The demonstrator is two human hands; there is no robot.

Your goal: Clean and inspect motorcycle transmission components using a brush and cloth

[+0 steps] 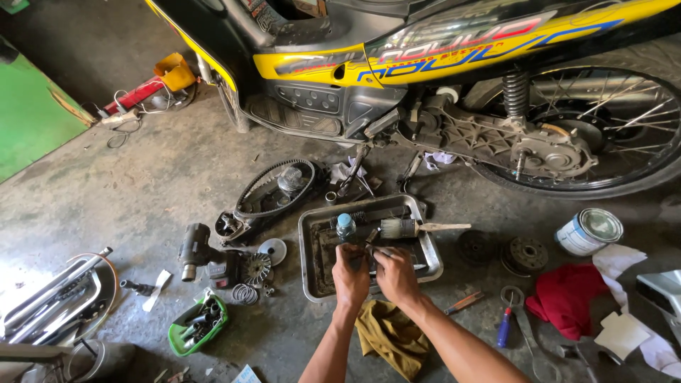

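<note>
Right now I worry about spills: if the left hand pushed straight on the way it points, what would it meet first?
Probably the small blue-capped bottle standing in the metal tray, just beyond the left hand; depth is unclear.

A motorcycle repair workshop: a stripped scooter [425,64], drive belt [273,188] and tools on stained concrete.

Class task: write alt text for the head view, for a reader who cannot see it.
Two hands, left and right, work a small part over a metal tray on a concrete floor. A brush and bottle sit in the tray; a yellow motorbike stands behind.
</note>
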